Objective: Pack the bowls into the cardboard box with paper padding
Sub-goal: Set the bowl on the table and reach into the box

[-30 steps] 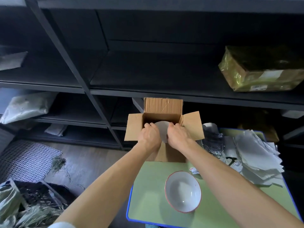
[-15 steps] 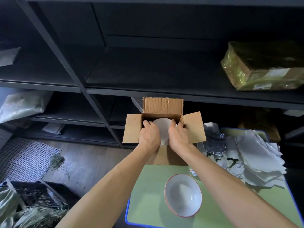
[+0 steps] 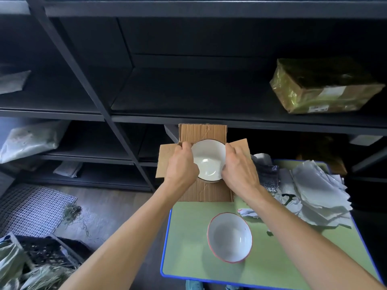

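Dark shelves back the bench. Left hand and right hand clamp fingers on the bowl at the box; lower it level.

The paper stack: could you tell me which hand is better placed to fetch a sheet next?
Probably the right hand: the paper stack lies to its right, while the left hand holds the dark-rimmed bowl from the opposite side.

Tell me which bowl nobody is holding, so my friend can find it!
Look at the green table with the blue edge. Near its front, left of the paper pile, a white bowl sits alone. Its rim is red, while the other bowl, held at the cardboard box by the left hand and right hand, has a dark rim.
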The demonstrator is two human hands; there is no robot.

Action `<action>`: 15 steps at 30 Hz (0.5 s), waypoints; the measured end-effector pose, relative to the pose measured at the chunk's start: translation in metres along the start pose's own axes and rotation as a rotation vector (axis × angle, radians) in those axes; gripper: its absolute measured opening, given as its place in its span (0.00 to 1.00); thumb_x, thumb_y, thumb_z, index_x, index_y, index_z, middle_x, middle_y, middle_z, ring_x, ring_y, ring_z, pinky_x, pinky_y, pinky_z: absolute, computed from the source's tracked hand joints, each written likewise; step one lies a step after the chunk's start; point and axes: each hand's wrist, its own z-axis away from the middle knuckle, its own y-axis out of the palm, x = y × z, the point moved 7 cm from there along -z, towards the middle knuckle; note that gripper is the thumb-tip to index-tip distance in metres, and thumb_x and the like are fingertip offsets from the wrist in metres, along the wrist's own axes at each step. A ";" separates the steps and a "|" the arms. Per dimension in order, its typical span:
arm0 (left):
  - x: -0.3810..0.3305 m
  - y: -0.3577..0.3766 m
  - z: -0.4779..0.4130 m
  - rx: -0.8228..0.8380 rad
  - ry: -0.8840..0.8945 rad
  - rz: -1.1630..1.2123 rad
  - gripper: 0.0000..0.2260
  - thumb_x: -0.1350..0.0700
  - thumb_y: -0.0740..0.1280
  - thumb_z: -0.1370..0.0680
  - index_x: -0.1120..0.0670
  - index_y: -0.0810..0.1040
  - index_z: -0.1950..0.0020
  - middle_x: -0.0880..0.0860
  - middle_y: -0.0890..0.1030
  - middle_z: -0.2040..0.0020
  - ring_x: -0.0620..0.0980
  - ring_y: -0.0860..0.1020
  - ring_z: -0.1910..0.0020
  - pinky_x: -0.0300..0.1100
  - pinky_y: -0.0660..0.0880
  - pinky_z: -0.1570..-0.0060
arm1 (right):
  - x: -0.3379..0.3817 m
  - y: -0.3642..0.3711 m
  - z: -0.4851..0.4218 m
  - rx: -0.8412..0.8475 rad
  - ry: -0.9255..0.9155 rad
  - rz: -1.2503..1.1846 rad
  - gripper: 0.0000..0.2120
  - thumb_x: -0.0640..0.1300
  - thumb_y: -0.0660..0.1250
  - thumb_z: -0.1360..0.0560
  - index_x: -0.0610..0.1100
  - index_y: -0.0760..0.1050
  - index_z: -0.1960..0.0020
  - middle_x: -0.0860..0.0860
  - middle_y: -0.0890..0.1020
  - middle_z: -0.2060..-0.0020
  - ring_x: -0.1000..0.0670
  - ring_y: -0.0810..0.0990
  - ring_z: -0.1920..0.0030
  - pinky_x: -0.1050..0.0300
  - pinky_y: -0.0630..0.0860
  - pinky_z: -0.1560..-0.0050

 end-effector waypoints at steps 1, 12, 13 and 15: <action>0.000 0.000 0.007 -0.001 -0.008 0.039 0.17 0.70 0.60 0.28 0.59 0.71 0.40 0.54 0.72 0.48 0.53 0.70 0.56 0.48 0.78 0.64 | -0.002 -0.003 0.006 -0.004 0.000 0.005 0.21 0.33 0.62 0.28 0.40 0.68 0.36 0.43 0.73 0.44 0.35 0.76 0.49 0.50 0.68 0.59; 0.012 0.041 0.094 0.114 0.003 0.172 0.18 0.62 0.60 0.27 0.48 0.68 0.39 0.47 0.69 0.44 0.55 0.78 0.55 0.55 0.79 0.58 | -0.032 -0.005 0.095 0.052 0.034 0.013 0.24 0.35 0.62 0.25 0.45 0.65 0.30 0.45 0.71 0.44 0.37 0.77 0.50 0.51 0.63 0.59; 0.013 0.046 0.102 0.137 0.008 0.184 0.19 0.62 0.60 0.27 0.47 0.68 0.38 0.46 0.69 0.42 0.54 0.78 0.55 0.55 0.79 0.58 | -0.035 0.000 0.102 0.069 0.038 0.019 0.22 0.36 0.62 0.24 0.45 0.65 0.31 0.45 0.71 0.43 0.38 0.78 0.49 0.51 0.64 0.59; 0.015 0.057 0.116 0.180 0.001 0.162 0.19 0.63 0.59 0.26 0.48 0.67 0.37 0.47 0.69 0.41 0.55 0.78 0.56 0.56 0.79 0.58 | -0.041 0.011 0.113 0.111 0.052 0.020 0.21 0.35 0.61 0.24 0.44 0.65 0.32 0.44 0.71 0.42 0.38 0.78 0.49 0.50 0.66 0.58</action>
